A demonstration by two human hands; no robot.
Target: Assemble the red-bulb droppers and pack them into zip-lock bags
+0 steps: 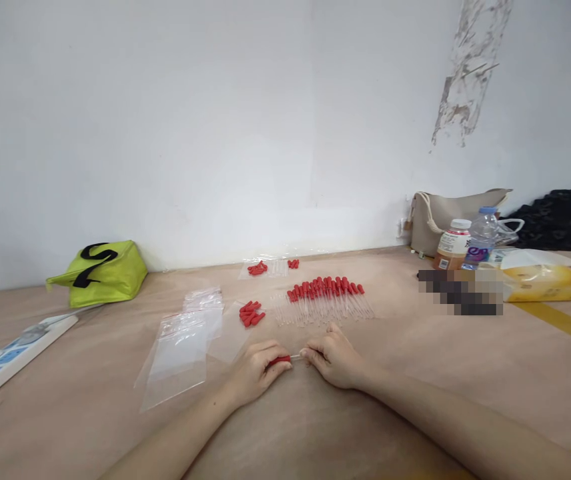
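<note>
My left hand (264,367) is closed round a red rubber bulb (280,360). From the bulb a thin clear dropper tube (295,357) runs to the right, and my right hand (333,357) pinches its other end. Just beyond my hands lies a row of droppers (328,297), their red bulbs pointing away from me and their clear tubes towards me. Left of this row, a small heap of loose red bulbs (251,313) rests near some clear tubes (280,310). Farther back by the wall are more red bulbs (257,268) on clear plastic.
Clear zip bags (178,353) lie to the left. Beyond them are a lime-green bag (108,275) and a power strip (20,353). On the right stand a drink bottle (453,247), a water bottle (480,239), a beige bag (460,203) and a yellow tissue pack (548,280).
</note>
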